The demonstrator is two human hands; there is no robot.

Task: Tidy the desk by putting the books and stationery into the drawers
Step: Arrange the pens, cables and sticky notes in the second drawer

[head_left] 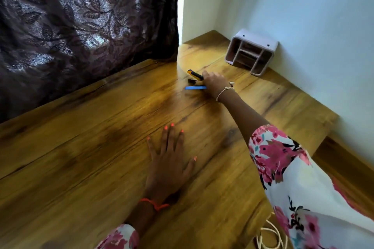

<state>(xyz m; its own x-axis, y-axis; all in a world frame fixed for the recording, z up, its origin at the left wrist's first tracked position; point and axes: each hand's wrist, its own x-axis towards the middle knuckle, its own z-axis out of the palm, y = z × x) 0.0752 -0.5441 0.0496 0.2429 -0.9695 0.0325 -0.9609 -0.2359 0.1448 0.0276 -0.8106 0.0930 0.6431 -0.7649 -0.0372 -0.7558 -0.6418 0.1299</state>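
Stationery sits in one small cluster at the far side of the bench (81, 147), near the curtain (81, 26) edge: a yellow-and-black item (194, 75), a small black piece (191, 81) and a blue strip (195, 87).

The right hand (215, 85) reaches onto the cluster. Its fingers are hidden beneath it, so I cannot tell whether they grip anything.

The left hand (168, 159) lies flat on the bench, fingers straight and spread, holding nothing.

A pink organiser (252, 54) lies tipped against the wall.

No books or drawers show in this view.

Judgement: the task is far along. This cluster, and possibly the organiser, is still to be stowed.
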